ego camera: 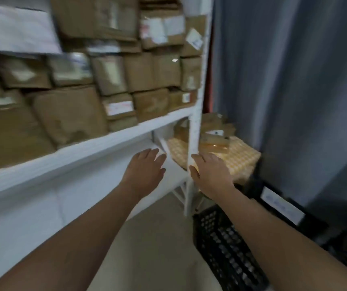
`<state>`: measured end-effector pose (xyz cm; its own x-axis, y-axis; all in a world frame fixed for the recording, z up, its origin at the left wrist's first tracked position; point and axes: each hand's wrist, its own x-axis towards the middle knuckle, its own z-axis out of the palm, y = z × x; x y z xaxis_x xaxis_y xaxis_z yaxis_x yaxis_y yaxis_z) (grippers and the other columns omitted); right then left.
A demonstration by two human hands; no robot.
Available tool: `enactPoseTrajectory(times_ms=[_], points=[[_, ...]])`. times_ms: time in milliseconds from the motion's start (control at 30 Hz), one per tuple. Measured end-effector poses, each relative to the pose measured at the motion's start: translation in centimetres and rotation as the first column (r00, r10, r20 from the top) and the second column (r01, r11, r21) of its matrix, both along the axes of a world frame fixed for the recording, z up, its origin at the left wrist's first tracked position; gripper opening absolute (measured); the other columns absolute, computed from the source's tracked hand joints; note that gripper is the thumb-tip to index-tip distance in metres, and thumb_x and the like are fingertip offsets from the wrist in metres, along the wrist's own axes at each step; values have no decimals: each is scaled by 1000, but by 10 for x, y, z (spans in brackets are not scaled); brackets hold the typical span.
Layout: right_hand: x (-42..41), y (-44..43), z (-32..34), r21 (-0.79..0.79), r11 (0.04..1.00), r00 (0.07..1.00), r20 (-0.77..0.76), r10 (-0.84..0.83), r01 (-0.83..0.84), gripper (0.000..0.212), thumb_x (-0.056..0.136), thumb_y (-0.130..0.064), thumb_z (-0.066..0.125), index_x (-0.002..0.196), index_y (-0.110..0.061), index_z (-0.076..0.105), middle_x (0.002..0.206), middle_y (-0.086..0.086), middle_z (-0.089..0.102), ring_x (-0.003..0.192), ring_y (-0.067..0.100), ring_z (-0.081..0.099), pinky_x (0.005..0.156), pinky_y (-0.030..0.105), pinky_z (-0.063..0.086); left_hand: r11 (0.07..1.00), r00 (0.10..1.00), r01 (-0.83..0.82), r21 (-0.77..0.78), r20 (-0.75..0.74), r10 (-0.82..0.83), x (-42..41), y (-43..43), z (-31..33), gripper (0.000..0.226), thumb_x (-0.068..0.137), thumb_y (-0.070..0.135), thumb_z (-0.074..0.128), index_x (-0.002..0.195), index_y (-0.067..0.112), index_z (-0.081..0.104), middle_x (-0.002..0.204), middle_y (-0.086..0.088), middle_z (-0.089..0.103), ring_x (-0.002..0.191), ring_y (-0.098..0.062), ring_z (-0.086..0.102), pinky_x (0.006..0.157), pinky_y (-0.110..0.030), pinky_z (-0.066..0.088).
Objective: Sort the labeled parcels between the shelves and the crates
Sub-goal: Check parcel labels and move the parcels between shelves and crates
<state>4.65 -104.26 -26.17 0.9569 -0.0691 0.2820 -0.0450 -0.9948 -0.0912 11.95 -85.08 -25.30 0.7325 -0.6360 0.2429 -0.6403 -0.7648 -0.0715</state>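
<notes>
Left hand flat, fingers straight, empty, below white metal shelf stacked with brown cardboard parcels. Right hand released, apparently touching white upright post. Black plastic lattice crate on floor.

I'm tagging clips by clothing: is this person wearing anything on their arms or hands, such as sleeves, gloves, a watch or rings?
The left forearm and right forearm are bare to the picture's edge, with no sleeve in view. The left hand and right hand have no gloves. No watch, band or ring shows, though the picture is blurred.
</notes>
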Motion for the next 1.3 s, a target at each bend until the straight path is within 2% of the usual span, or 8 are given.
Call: enactPoseTrajectory(times_ms=[133,300,467,567,800,1067,1300], points=[[18,127,29,-20,974,971,75,228,-227,44,99,-37,39,136,-14,47,137,7,52,125,25,47,103,37,35,973,972,-232,-12,42,232,-26,133,19,47,97,39,42,141,22,38,148,-7,37,135,-28,33,108,-39,26],[3,307,48,36,871,859,193,475,-490,39,94,-28,48,128,-10,56,126,9,60,115,29,53,97,39,39,888,886,-460,-13,52,460,-87,304,31,45,97,40,39,137,20,42,139,-4,47,129,-25,39,105,-36,26],[-33,467,61,54,764,754,218,620,-643,43,97,-33,41,136,-16,48,135,4,53,125,24,44,103,36,29,782,774,-624,-16,129,620,-157,452,52,47,96,41,41,138,19,42,140,-6,47,129,-26,40,105,-37,28],[-53,538,69,60,719,713,214,668,-692,43,99,-36,38,137,-18,46,137,3,51,125,24,42,102,36,30,704,692,-709,-47,148,706,-191,519,65,48,96,42,42,139,20,41,142,-6,46,130,-27,39,103,-37,29],[-70,649,92,59,641,633,248,733,-765,45,98,-38,39,138,-19,45,143,3,46,130,24,39,105,37,30,624,603,-776,-92,183,776,-227,616,85,49,97,42,40,141,21,39,141,-4,46,125,-27,43,101,-37,33],[-34,723,84,93,620,623,222,750,-779,48,98,-39,40,142,-20,39,152,4,34,137,23,29,109,38,25,558,540,-820,-132,151,828,-213,698,75,48,97,43,42,139,22,41,140,-3,46,126,-24,43,100,-36,38],[-3,787,52,230,587,628,199,752,-776,45,96,-35,45,136,-14,48,136,5,50,124,25,44,100,37,38,465,469,-876,-127,0,883,-193,763,32,52,97,46,41,143,23,33,153,-7,29,135,-29,34,107,-44,36]])
